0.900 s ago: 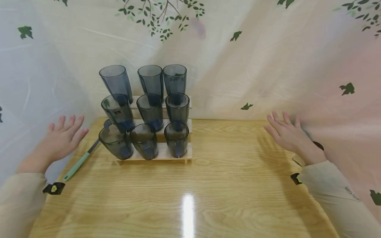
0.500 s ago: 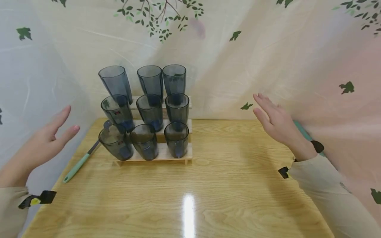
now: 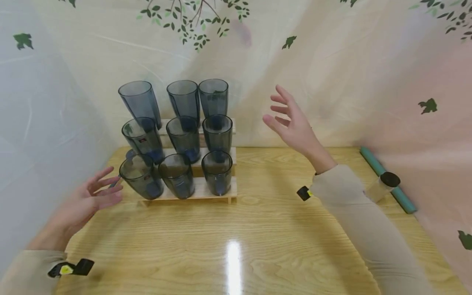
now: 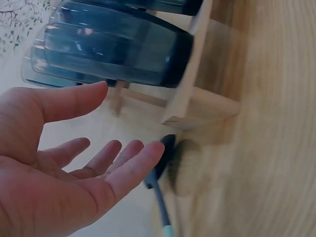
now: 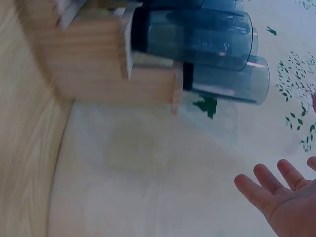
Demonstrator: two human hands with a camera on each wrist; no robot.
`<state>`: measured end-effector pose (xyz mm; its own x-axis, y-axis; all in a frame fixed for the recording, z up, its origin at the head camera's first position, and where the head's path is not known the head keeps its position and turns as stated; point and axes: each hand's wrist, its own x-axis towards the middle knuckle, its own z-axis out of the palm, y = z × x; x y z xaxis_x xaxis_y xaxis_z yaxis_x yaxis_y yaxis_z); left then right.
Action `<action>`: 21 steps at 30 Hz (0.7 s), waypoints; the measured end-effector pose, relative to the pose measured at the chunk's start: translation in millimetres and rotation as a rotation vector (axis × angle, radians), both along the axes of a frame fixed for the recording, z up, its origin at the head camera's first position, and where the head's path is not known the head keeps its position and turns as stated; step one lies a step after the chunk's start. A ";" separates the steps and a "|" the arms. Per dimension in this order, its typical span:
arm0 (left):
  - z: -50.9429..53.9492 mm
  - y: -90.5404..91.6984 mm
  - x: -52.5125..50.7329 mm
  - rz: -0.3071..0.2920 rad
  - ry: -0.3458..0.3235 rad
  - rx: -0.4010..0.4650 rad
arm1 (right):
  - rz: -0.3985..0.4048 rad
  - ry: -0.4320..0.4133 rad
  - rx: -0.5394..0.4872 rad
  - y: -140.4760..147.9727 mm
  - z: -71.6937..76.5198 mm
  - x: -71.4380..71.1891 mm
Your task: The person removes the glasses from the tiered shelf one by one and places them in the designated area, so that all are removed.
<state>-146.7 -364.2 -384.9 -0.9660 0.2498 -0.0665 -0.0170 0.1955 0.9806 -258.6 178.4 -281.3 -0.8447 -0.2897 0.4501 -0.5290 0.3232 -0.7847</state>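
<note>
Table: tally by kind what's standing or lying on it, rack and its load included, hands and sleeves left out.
Glasses: 9
Rack: 1
Utensil: 1
Jar: 1
Green rod: 1
Total: 13

Creased whitish sheeting (image 3: 313, 73) hangs behind and along both sides of a light wood-grain counter (image 3: 273, 229), bluish at left, pinkish at right, printed with leafy branches (image 3: 199, 14) and dark green bird-like shapes (image 3: 428, 106); bright reflected light (image 3: 233, 266) streaks the counter's near part
</note>
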 end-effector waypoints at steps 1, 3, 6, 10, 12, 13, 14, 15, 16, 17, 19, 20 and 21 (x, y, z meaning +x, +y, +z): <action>-5.3 0.5 -1.1 -0.002 -0.037 0.078 | 0.022 -0.028 -0.032 -6.0 -0.1 -4.2; -14.4 1.5 -3.0 0.002 -0.099 0.189 | 0.058 -0.076 -0.083 -17.7 0.2 -12.7; -23.9 4.6 -5.5 0.012 -0.129 0.258 | 0.086 -0.133 -0.121 -34.7 1.9 -25.7; -32.1 9.2 -8.5 0.012 -0.138 0.311 | 0.106 -0.194 -0.148 -56.2 4.3 -39.9; -34.9 10.2 -9.4 0.010 -0.146 0.336 | 0.114 -0.222 -0.152 -67.3 5.5 -44.9; -35.9 10.7 -9.7 0.014 -0.152 0.340 | 0.112 -0.234 -0.146 -72.9 6.1 -46.9; -36.9 11.1 -10.1 0.019 -0.161 0.345 | 0.113 -0.245 -0.140 -78.6 7.0 -48.5; -37.8 11.3 -10.5 0.020 -0.169 0.343 | 0.112 -0.255 -0.133 -84.1 7.8 -50.1; -38.7 11.8 -11.1 0.023 -0.179 0.340 | 0.107 -0.263 -0.123 -89.5 8.6 -51.3; -39.6 12.3 -12.0 0.027 -0.189 0.336 | 0.102 -0.269 -0.113 -94.6 9.4 -52.4; -41.0 14.2 -13.9 0.036 -0.212 0.324 | 0.090 -0.277 -0.099 -103.6 10.3 -54.8; -41.5 15.3 -15.2 0.039 -0.224 0.323 | 0.083 -0.281 -0.092 -107.4 10.5 -56.0; -42.0 16.6 -16.4 0.041 -0.233 0.318 | 0.073 -0.286 -0.084 -110.6 10.4 -57.4</action>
